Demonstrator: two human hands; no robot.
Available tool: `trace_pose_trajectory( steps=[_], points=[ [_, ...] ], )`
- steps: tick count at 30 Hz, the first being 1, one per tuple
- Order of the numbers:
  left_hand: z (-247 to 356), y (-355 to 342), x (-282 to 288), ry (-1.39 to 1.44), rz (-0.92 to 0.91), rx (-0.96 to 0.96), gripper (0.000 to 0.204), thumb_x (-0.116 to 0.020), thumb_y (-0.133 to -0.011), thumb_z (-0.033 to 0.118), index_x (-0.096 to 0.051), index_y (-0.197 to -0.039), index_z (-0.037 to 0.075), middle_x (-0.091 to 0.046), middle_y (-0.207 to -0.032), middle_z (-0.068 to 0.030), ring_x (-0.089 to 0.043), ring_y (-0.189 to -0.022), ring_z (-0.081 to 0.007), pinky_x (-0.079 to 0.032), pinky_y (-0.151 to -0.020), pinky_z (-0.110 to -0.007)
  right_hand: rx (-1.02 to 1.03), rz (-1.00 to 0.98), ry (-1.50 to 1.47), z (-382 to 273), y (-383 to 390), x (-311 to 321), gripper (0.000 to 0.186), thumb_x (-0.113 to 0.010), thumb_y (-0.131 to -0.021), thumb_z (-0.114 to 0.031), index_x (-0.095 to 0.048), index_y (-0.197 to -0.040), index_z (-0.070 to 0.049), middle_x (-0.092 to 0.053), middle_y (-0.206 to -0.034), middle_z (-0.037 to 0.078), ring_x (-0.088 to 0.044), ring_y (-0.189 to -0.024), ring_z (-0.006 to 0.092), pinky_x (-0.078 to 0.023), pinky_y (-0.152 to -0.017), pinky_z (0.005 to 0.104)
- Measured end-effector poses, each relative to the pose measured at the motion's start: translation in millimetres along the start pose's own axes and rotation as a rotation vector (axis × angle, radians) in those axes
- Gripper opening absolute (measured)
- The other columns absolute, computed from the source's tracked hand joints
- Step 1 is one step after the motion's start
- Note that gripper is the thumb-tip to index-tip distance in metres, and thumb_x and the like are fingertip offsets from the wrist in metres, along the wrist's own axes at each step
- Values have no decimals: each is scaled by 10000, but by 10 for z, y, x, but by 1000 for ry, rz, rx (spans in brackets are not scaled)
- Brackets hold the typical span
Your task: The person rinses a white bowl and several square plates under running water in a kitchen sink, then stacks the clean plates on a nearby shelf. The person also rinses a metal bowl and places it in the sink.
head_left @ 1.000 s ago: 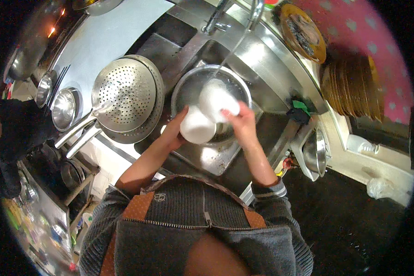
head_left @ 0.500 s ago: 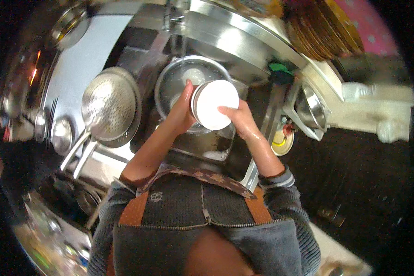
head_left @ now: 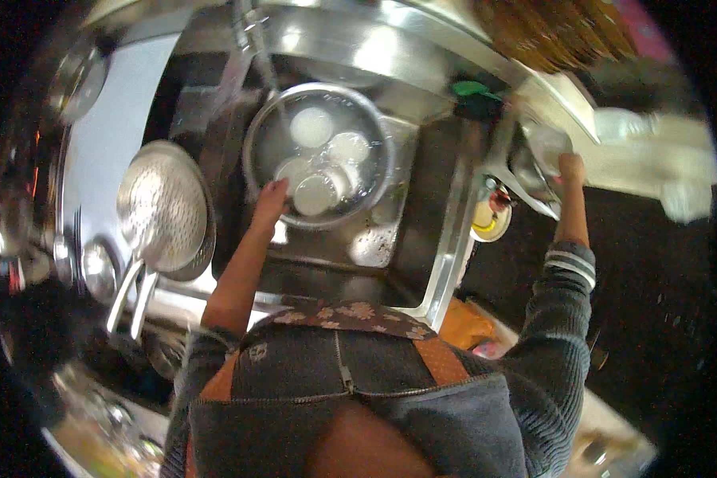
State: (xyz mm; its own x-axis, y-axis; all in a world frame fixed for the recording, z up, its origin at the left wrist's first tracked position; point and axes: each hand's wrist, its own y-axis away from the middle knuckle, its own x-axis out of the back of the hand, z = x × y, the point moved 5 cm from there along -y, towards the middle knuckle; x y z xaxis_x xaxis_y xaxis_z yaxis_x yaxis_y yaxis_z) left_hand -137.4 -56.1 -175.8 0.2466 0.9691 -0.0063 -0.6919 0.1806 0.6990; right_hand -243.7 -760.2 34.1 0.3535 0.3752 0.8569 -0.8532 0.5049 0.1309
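Observation:
A round steel basin (head_left: 388,163) stands in the sink, holding water and several small white round dishes (head_left: 311,127). At its near-left rim is my left hand (head_left: 271,203), fingertips reaching over the edge close to a dish; motion blur hides whether they grip it. My right arm stretches far to the right, where my right hand (head_left: 571,169) is closed on a blurred white bowl (head_left: 548,147) over a steel bowl (head_left: 526,171) beside the sink. Water runs from the tap (head_left: 251,32) into the basin.
Left of the sink (head_left: 422,279) lies a perforated steel strainer (head_left: 163,203) with a long handle. A green item (head_left: 474,90) sits at the sink's far right corner. Stacked brown ridged objects (head_left: 550,32) fill the back right. A small dish with yellow and red things (head_left: 490,221) stands right of the sink.
My hands, together on white bowls over the basin before, are now apart. The right has carried white ware to the right side; the left has lowered to the basin's rim.

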Motion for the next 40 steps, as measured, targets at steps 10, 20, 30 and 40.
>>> trace_pose_trajectory(
  steps=[10,20,30,40],
  points=[
    [-780,-1517,26,-990,285,-369,396,-617,-764,247,-563,-1042,-29,-565,-1079,-247,-523,-1071,-374,-434,-906,-402,-348,71,-330,-35,-293,42,730,-550,-788,-575,-565,-1056,104,-614,-973,266,-612,-877,373,-489,-733,423],
    [-1196,-2164,228,-814,479,-132,128,-580,-772,140,-694,-807,92,-660,-840,-60,-628,-863,-248,-499,-707,-392,299,370,-860,-3271,577,1886,204,-590,-869,-108,-628,-1056,-35,-637,-988,60,-585,-879,127,-454,-808,256],
    [-454,-1936,-263,521,491,186,243,-630,-773,191,-649,-939,14,-631,-882,-74,-627,-774,-250,-502,-669,-378,318,-373,-996,-5960,337,752,327,-594,-806,-251,-596,-956,39,-639,-836,230,-635,-742,366,-505,-674,439],
    [173,-1277,-127,103,465,-73,608,-570,-779,239,-394,-1348,117,-477,-1282,-205,-504,-1143,-347,-367,-989,-384,382,-551,-1203,-5834,260,1060,254,-579,-845,-186,-548,-984,24,-641,-733,223,-649,-604,314,-509,-546,415]
  ],
)
